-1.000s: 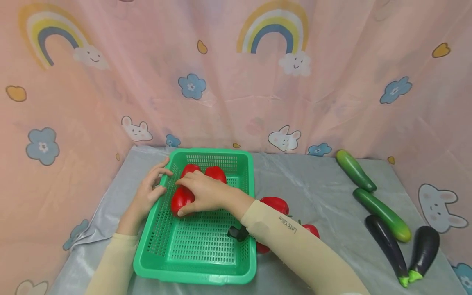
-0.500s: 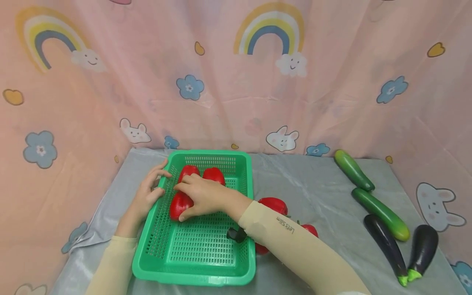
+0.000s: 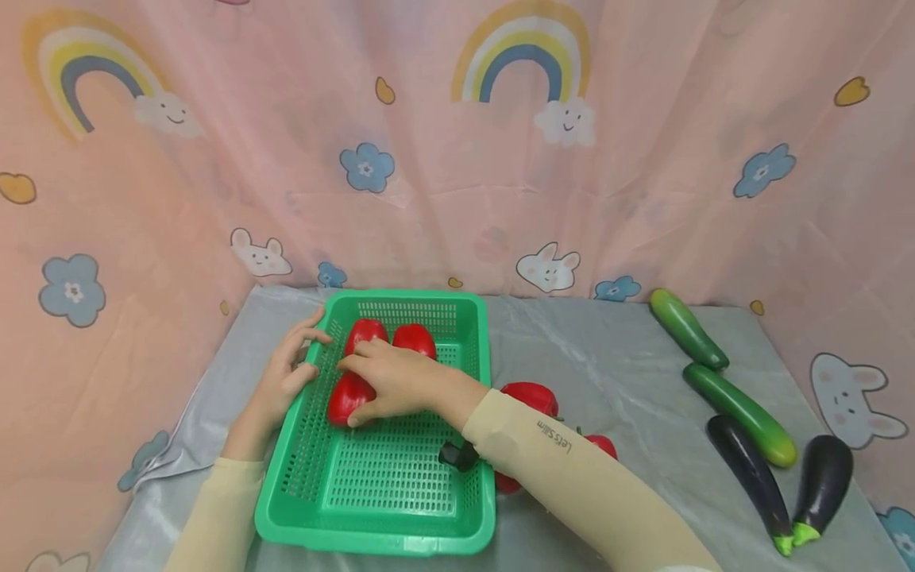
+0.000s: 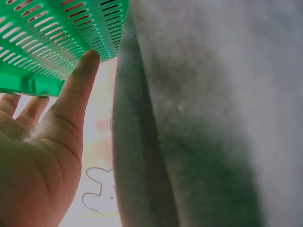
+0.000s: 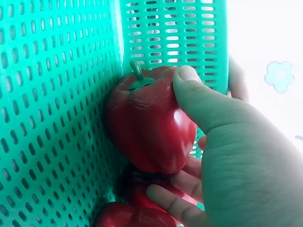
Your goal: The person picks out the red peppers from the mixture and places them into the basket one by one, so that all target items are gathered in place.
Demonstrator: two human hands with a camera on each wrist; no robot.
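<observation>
In the head view, a green perforated basket (image 3: 386, 544) stands on the grey cloth. My left hand (image 3: 281, 377) holds its left side, fingertips at the rim. The left wrist view has the thumb (image 4: 78, 90) against the slotted outer wall. Inside the basket, my right hand (image 3: 400, 381) grips a red bell pepper (image 5: 147, 123), thumb near its green stem and fingers around the far side. Two more red peppers, one at the back left (image 3: 367, 332) and one to its right (image 3: 415, 340), lie beyond the hand, partly covered by it.
Right of the basket, more red bell peppers (image 3: 532, 397) lie on the cloth, partly hidden by the right sleeve (image 3: 565, 469). Two green zucchini (image 3: 739, 413) and two dark eggplants (image 3: 747, 473) lie at the far right. A pink patterned curtain (image 3: 429, 222) hangs behind.
The right hand and its pepper have shifted slightly toward the front of the basket. The left hand stays at the rim.
</observation>
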